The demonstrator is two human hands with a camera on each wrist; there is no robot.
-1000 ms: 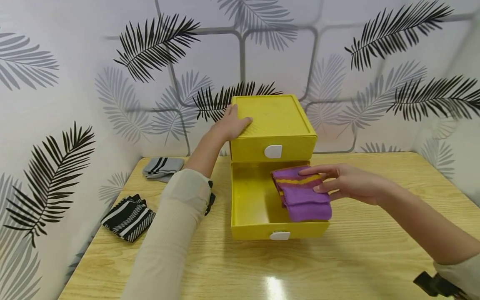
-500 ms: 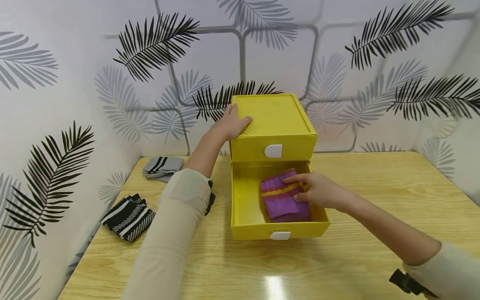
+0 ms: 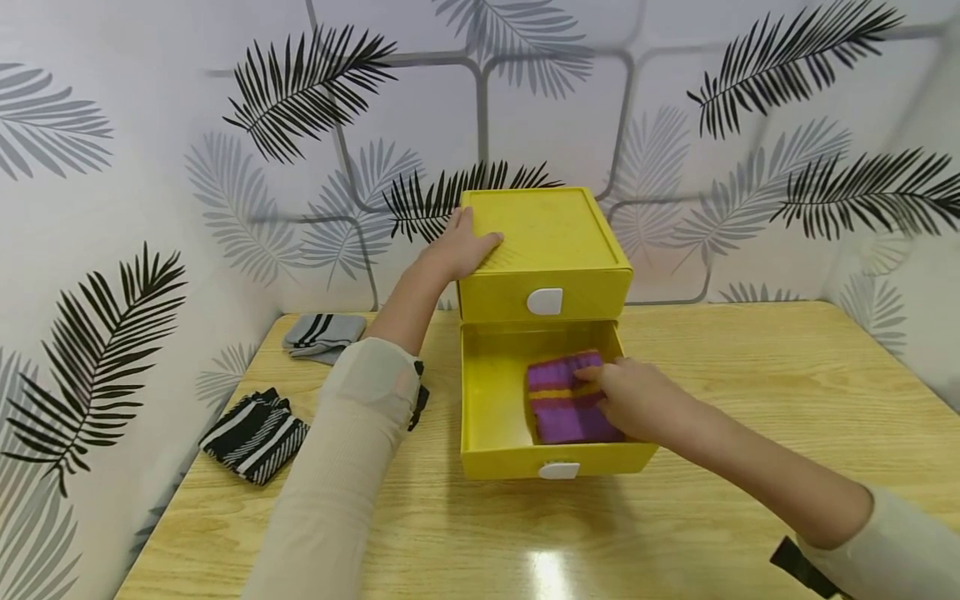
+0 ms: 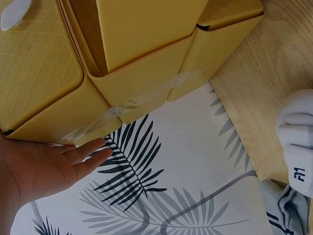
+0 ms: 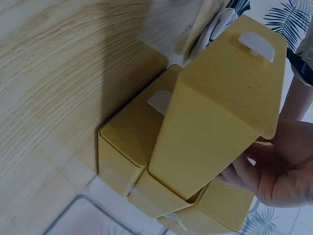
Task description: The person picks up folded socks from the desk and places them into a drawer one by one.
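My left hand [image 3: 462,248] rests on the left edge of a yellow drawer unit [image 3: 555,229], thumb on top; in the left wrist view its fingers [image 4: 83,159] extend straight along the unit's side. The middle drawer [image 3: 510,462] is pulled out. Inside it lies a folded purple sock [image 3: 558,425] with yellow and dark red stripes. My right hand [image 3: 641,400] reaches over the drawer's right wall, index finger extended onto the sock; the other fingers are mostly hidden. From the right wrist view, the drawer wall hides the sock beside the right hand [image 5: 286,171].
Folded grey socks [image 3: 326,333] with black stripes and black-and-white striped socks [image 3: 255,437] lie on the wooden table [image 3: 420,533] at left. A white folded cloth item [image 4: 298,142] with dark lettering shows in the left wrist view. A patterned wall [image 3: 555,108] stands close behind.
My right hand has lowered the purple sock from the drawer's right edge to its floor and moved leftward with it. Its grip has eased onto the sock. My left hand stays put.
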